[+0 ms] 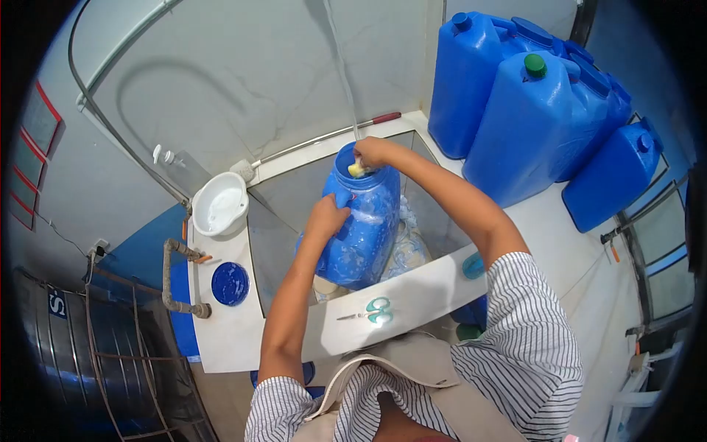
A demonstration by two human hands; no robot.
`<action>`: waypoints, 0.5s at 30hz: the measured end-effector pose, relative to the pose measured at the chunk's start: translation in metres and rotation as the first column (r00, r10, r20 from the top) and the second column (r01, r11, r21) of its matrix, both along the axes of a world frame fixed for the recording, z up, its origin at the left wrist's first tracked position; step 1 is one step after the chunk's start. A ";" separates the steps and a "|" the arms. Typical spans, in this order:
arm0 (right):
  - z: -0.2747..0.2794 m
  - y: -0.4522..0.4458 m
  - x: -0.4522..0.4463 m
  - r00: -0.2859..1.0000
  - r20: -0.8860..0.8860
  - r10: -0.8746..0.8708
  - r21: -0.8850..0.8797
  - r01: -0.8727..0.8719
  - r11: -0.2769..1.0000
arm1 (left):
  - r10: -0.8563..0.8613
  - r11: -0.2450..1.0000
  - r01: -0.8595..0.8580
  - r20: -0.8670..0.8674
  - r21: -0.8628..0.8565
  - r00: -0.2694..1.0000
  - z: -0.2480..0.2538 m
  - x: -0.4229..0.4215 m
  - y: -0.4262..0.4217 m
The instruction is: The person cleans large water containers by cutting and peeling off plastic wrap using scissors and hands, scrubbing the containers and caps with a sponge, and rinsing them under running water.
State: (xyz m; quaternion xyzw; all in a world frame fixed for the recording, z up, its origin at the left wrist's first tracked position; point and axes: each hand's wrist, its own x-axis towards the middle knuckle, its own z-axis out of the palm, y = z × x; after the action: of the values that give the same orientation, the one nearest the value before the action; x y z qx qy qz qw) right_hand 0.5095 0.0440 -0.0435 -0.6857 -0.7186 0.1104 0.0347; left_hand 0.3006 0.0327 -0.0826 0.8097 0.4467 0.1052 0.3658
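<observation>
A blue plastic container (359, 243) with soap suds on its side stands tilted in the sink basin (283, 247). My left hand (327, 219) is closed around the handle on its upper left side. At the open mouth, my right hand (372, 153) holds a yellow sponge (358, 170) just inside the rim, fingers pressed together on it. The lower part of the container rests among wet, pale cloth-like material (409, 250).
Several blue jerrycans (519, 125) stand at the right. A white basin (220, 205), a pump bottle (184, 168), a blue lid (230, 283) and a pipe (169, 276) are at the left. A long-handled brush (317, 140) lies behind; scissors (374, 312) lie on the front ledge.
</observation>
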 end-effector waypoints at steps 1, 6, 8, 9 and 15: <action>-0.003 -0.012 -0.007 1.000 0.003 0.003 -0.011 -0.003 1.000 | -0.059 0.990 0.061 -0.022 0.128 0.998 0.002 -0.010 -0.006; -0.039 -0.079 -0.042 0.954 0.252 0.160 -0.212 -0.107 0.971 | -0.238 0.831 0.309 -0.207 0.462 0.949 0.056 -0.061 -0.068; -0.087 -0.111 -0.036 0.978 -0.036 0.203 -0.372 -0.202 0.906 | -0.380 0.740 0.486 -0.308 0.464 0.872 0.070 -0.076 -0.105; -0.098 -0.132 -0.043 0.982 -0.126 0.141 -0.404 -0.180 0.897 | -0.385 0.743 0.491 -0.309 0.455 0.870 0.070 -0.081 -0.119; -0.136 -0.176 -0.100 0.956 -0.270 -0.113 -0.241 0.046 0.969 | -0.456 0.622 0.551 -0.315 0.556 0.833 0.054 -0.110 -0.180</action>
State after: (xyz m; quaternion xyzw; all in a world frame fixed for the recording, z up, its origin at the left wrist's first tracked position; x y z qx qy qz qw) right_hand 0.4098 -0.1323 -0.1791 -0.6909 -0.6601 0.2885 0.0610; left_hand 0.1909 -0.1475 -0.0282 0.9812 0.1654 0.0821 0.0568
